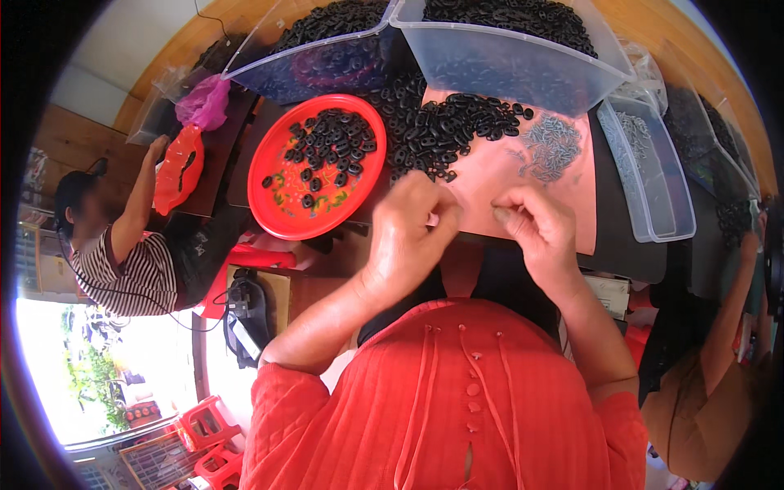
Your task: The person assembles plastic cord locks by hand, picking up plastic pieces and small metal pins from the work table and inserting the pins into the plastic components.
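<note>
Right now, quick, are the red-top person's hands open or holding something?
Left hand: curled in; can't tell if it holds anything.
Right hand: half-curled; can't tell if anything's pinched.

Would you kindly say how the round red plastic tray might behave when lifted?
The tray looks thin-rimmed, so it is probably light for its size. The small black oval pieces lying loose toward its far side may shift, and could make that side dip.
</note>
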The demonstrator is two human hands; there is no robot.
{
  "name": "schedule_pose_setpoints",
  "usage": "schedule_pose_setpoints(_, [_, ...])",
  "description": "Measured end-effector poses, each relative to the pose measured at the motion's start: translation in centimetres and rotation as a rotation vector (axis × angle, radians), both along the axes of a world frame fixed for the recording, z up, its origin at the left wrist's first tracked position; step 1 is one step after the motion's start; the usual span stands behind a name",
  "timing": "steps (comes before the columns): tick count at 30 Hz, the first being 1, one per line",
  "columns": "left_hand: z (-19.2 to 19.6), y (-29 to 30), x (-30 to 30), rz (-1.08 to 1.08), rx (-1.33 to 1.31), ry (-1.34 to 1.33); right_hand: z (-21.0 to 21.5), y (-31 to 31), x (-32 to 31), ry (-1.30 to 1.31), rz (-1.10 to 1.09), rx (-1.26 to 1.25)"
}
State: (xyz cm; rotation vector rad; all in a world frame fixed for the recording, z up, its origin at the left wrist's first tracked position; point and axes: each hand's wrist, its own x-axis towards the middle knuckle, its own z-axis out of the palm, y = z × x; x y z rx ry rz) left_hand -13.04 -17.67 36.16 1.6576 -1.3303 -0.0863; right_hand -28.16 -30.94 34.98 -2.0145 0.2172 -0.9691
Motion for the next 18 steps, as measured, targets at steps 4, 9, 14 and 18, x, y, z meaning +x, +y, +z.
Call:
schedule_pose_setpoints(4, [0.3,-2.0,2.3,0.084,0.025,-0.407,-0.3,-1.1,0.1,0.024,-0.007,0.186])
schedule_pose_setpoints(9, [-0.4,-3.8,3.2,-0.031,0.172,-0.782,-1.2,-1.5,0.1,-0.01,-0.022,0.23])
schedule_pose_setpoints(14, [-0.4,-4.1,2.6,-0.273,0.091,-0.634,-1.6,-1.7,-0.1,-0.072,-0.023,0.432])
schedule_pose_setpoints(18, [-0.5,-3.8,2.1,-0.132,0.044,-0.458,-1.0,-1.5,-0.3,-0.073,-0.03,0.572])
